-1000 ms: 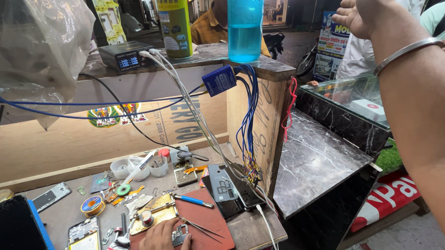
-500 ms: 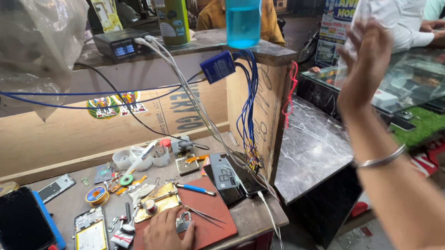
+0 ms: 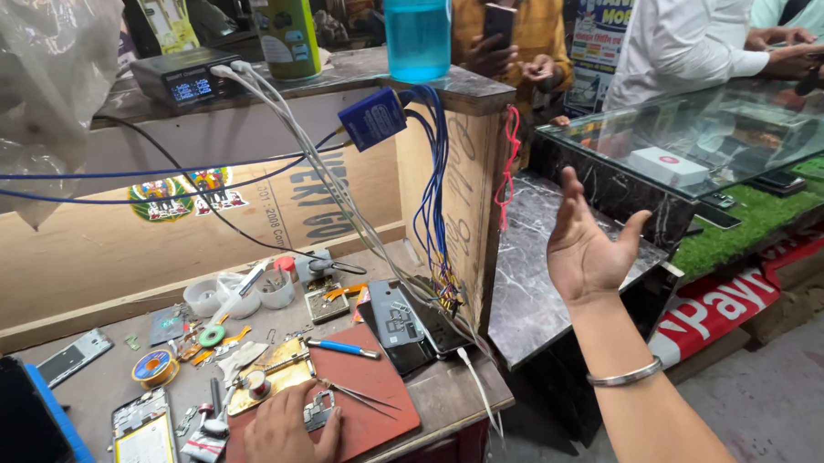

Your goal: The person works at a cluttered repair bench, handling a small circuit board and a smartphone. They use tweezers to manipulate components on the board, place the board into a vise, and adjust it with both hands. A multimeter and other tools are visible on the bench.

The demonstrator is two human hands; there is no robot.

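Pressing flat on a small circuit board (image 3: 320, 410) on the red mat (image 3: 381, 401), left hand (image 3: 287, 438) grips nothing; tweezers (image 3: 361, 395) lie just right, pointing right; right hand (image 3: 588, 248) hangs open, empty, far right.

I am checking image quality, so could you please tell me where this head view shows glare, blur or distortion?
Head view: sharp overall; the glass counter top carries pale reflections; the clear plastic bag at upper left is bright and washed out; wide-angle stretch enlarges the right hand; the left hand on the red mat is evenly lit.
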